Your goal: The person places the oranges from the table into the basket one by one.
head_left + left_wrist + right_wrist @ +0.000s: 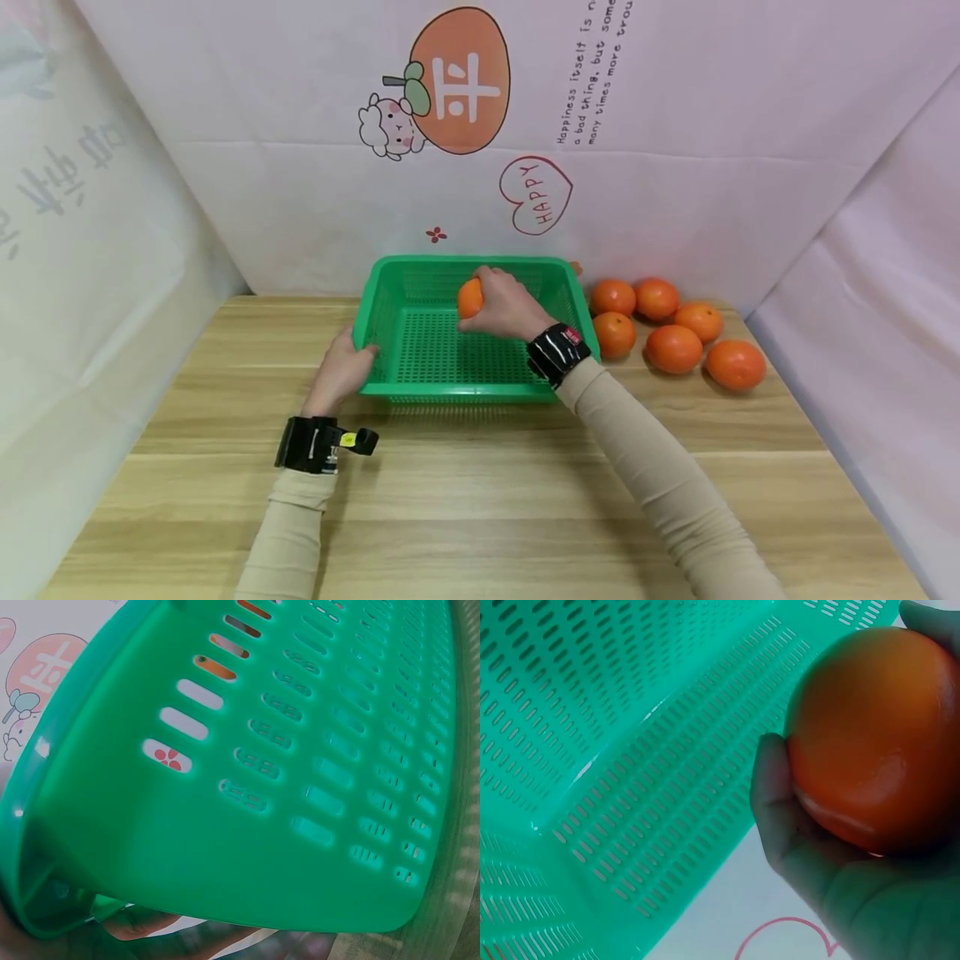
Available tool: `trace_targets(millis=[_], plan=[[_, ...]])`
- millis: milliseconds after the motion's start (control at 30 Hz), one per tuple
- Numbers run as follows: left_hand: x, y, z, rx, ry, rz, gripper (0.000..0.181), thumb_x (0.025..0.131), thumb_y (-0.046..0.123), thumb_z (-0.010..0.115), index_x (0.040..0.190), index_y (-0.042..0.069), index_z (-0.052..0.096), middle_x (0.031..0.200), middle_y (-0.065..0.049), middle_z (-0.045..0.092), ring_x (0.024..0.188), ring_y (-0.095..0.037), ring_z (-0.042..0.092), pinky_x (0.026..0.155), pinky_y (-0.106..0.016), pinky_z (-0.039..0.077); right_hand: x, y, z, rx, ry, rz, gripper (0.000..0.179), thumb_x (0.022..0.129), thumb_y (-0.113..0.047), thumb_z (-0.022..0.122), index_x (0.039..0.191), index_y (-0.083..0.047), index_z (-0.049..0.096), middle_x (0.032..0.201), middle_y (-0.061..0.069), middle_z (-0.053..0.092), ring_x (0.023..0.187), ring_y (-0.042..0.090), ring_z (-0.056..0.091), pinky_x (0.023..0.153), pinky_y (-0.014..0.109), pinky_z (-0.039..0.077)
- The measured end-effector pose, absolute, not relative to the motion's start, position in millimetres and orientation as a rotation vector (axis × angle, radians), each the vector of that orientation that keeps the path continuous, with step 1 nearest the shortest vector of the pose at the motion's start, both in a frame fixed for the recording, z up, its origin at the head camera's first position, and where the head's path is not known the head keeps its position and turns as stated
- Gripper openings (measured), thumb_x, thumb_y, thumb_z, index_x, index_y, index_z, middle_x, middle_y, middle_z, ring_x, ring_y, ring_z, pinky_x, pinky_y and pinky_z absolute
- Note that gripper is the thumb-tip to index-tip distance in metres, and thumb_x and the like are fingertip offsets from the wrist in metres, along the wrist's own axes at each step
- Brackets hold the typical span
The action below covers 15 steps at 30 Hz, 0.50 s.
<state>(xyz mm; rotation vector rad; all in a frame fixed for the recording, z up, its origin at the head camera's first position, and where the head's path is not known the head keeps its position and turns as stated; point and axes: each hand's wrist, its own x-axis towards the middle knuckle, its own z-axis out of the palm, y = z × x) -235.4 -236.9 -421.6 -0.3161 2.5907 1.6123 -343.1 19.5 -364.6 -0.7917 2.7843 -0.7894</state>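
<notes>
My right hand (pixel 506 307) grips an orange (pixel 470 298) above the inside of a green plastic basket (pixel 472 390). In the right wrist view, the fingers and thumb curl round the smooth, glossy orange (pixel 877 742), with the basket's slotted floor beyond it. At the basket's left side, my left hand (pixel 347 367) holds the rim, its thumb over the edge. Seen from the left wrist, the slotted basket wall (pixel 150 832) fills most of the view and hides part of the fingers (pixel 142 921). No fruit shows on the visible basket floor.
Several more oranges (pixel 673 348) lie in a loose group on the wooden table (pixel 465 500), right of the basket; the nearest ones sit close to its right wall. A printed white cloth (pixel 300 208) hangs behind the table, and cloth also stands along both sides.
</notes>
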Motion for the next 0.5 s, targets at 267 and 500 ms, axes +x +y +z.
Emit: trace_targets(millis=[267, 500], plan=[[-236.1, -236.7, -420.6, -0.333, 2.579, 1.632, 0.053, 0.11, 0.015, 0.041, 0.16, 0.0, 0.035, 0.152, -0.028, 0.052, 0.132, -0.044, 0.057, 0.105, -0.054, 0.05, -355.1, 10.7, -371.2, -0.829, 2.743, -0.82, 0.071, 0.082, -0.031, 0.087, 0.139, -0.005, 0.054, 0.117, 0.009, 0.064, 0.095, 0.023, 0.064, 0.078, 0.034, 0.057], [-236.3, -236.9, -421.6, -0.325, 2.575, 1.631, 0.053, 0.11, 0.015, 0.04, 0.16, 0.0, 0.034, 0.152, -0.027, 0.052, 0.131, -0.043, 0.057, 0.103, -0.05, 0.05, -359.2, 1.1, -372.9, -0.822, 2.744, -0.797, 0.07, 0.084, -0.03, 0.085, 0.141, -0.004, 0.053, 0.118, 0.01, 0.064, 0.095, 0.024, 0.063, 0.08, 0.036, 0.056]])
